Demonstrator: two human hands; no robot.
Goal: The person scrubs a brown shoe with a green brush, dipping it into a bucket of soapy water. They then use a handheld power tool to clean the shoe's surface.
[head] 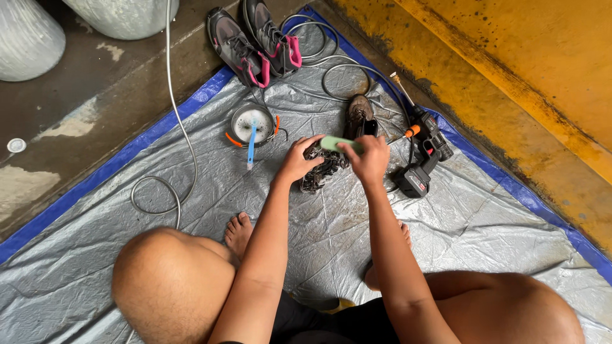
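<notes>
While the left hand (298,160) clamps the dirty shoe (322,168) sole-up mid-tarp (331,236), the right hand (370,159) is closed on a green brush (336,144) pressed to the shoe's far end. Second shoe (360,114) and spray gun (424,153) lie just beyond.

I see a pair of grey-and-pink sneakers (255,44) at the top edge of the silver tarp (331,229), a round bowl (253,124) with a blue toothbrush (252,145) across it, a cordless spray gun (424,156), a coiled hose (167,191) and a brown shoe (358,114).
</notes>
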